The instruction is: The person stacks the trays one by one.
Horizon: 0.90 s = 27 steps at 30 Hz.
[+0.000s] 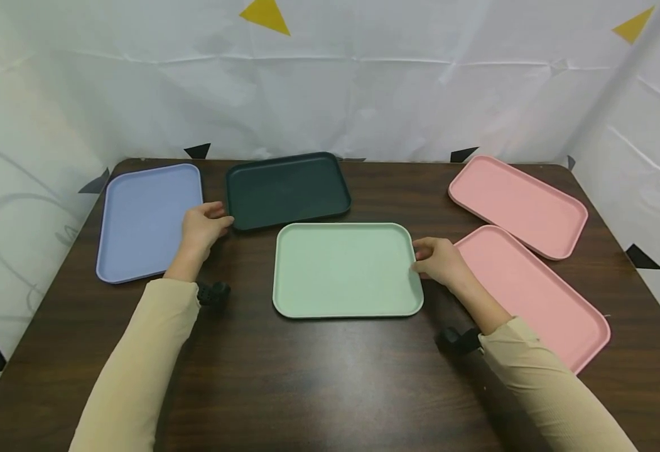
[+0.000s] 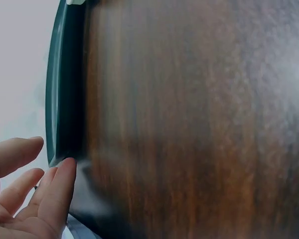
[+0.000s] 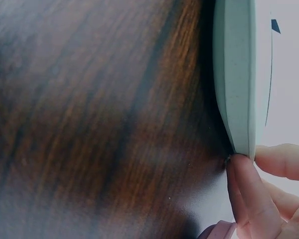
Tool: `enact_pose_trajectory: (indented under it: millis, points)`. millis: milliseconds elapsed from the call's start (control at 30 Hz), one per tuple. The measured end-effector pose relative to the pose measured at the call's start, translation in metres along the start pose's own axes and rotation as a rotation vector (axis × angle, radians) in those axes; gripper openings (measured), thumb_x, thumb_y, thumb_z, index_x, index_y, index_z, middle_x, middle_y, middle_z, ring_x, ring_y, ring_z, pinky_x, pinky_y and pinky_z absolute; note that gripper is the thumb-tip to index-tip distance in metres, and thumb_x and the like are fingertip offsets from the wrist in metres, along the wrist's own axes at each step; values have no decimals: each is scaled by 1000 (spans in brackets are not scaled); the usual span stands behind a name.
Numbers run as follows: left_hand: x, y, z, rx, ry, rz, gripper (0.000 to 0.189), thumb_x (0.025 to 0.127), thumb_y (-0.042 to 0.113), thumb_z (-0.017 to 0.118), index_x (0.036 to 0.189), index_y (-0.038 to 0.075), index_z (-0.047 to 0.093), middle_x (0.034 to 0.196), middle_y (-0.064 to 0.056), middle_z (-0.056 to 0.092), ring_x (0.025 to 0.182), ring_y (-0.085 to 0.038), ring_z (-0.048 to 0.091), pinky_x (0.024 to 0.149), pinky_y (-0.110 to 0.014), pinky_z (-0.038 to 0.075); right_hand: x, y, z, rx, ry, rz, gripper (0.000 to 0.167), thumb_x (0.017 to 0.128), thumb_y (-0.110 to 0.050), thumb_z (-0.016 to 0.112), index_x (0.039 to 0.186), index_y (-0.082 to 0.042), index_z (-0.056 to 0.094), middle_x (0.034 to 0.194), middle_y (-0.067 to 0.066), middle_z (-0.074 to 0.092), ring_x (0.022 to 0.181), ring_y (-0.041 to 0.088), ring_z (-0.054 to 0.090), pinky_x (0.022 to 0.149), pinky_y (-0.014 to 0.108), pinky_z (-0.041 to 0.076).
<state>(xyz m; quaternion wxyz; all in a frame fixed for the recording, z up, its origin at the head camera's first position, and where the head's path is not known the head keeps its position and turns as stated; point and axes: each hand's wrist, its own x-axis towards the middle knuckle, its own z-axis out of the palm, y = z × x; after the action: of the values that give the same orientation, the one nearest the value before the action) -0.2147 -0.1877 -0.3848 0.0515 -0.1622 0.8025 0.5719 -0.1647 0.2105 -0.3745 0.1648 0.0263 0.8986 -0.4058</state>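
Note:
A light green tray lies at the middle of the dark wooden table. My right hand pinches its right edge, thumb at the rim and fingers underneath; in the right wrist view the pale green rim meets the fingertips. Behind and to the left lies a dark green tray. My left hand is at its left front corner, with thumb and fingers spread apart around it. In the left wrist view a fingertip is close to the dark green edge; whether it touches, I cannot tell.
A blue tray lies to the left, beside my left hand. On the right are two pink trays, the nearer one partly behind my right forearm. White sheeting hangs around the wooden table.

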Motion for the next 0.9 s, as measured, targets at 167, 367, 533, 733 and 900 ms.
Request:
enact_pose_trajectory:
  millis: [167, 367, 533, 733, 900]
  points:
    - [1, 1, 4, -10, -4, -9, 54, 94, 2, 55, 144, -3, 37, 144, -22, 44, 125, -33, 52, 103, -38, 50, 1, 0, 0, 2, -3, -3, 50, 83, 4, 60, 130, 14, 48, 105, 28, 60, 79, 16, 62, 73, 30, 62]
    - [2, 1, 8, -18, 6, -22, 54, 94, 0, 54, 144, -3, 36, 144, -23, 43, 124, -34, 53, 103, -38, 50, 0, 1, 0, 5, 1, -3, 50, 83, 5, 60, 130, 15, 48, 105, 28, 60, 79, 15, 61, 72, 30, 62]
    - [5, -1, 11, -36, 29, -22, 53, 92, -2, 54, 143, -4, 38, 142, -24, 45, 122, -34, 54, 102, -38, 50, 0, 1, -1, 18, 4, -5, 50, 82, 5, 60, 129, 15, 48, 101, 25, 60, 75, 11, 59, 69, 26, 61]
    - [7, -1, 14, -39, 43, -37, 52, 92, -3, 53, 142, -3, 40, 140, -23, 46, 120, -34, 55, 100, -36, 52, 0, 2, -1, 17, 5, 3, 50, 82, 5, 60, 130, 15, 48, 99, 23, 61, 73, 9, 58, 69, 25, 61]
    - [7, -2, 13, -50, 40, -60, 53, 90, -2, 52, 142, -2, 41, 139, -22, 47, 115, -30, 57, 87, -22, 57, 0, 1, -1, 14, -3, 5, 50, 83, 4, 61, 130, 14, 48, 100, 23, 61, 76, 12, 60, 71, 27, 62]
